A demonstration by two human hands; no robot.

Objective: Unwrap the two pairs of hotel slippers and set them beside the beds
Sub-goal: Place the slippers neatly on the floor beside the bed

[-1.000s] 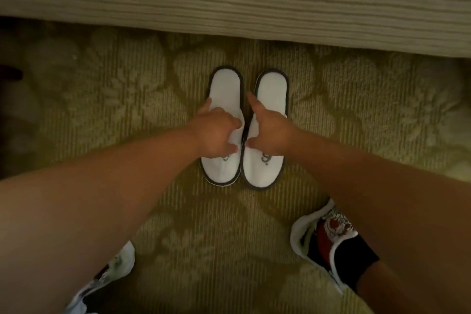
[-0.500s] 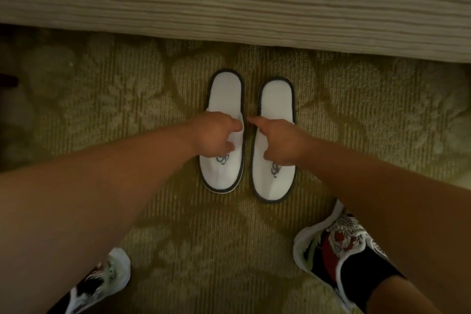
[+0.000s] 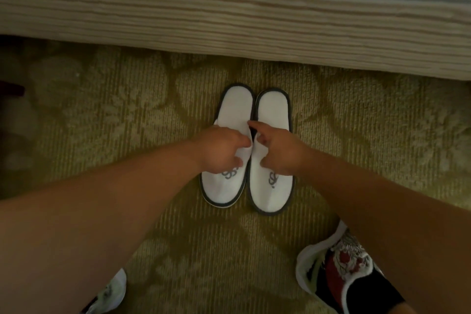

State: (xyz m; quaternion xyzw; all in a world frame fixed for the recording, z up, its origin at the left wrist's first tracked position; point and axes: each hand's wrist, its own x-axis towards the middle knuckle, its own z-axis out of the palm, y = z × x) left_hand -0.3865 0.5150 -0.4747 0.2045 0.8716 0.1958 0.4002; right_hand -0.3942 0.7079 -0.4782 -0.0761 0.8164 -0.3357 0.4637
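One pair of white hotel slippers with dark trim and a grey logo lies on the carpet just in front of the bed (image 3: 229, 20). Their heels point to the bed. The left slipper (image 3: 235, 107) and the right slipper (image 3: 274, 109) lie side by side, touching along their inner edges. My left hand (image 3: 221, 148) rests on the left slipper's upper, fingers curled over its open edge. My right hand (image 3: 277, 150) pinches the inner edge of the right slipper's upper, index finger stretched out. No wrapper or second pair is in view.
Patterned olive carpet (image 3: 127, 109) covers the floor. The striped bed skirt runs across the top of the view. My own shoes stand near the bottom, the right shoe (image 3: 339, 267) and the left shoe (image 3: 112, 293). A dark object (image 3: 10, 89) sits at the left edge.
The two slippers have been drawn together; the gap between them half a second ago is closed. Both hands stay on the uppers.
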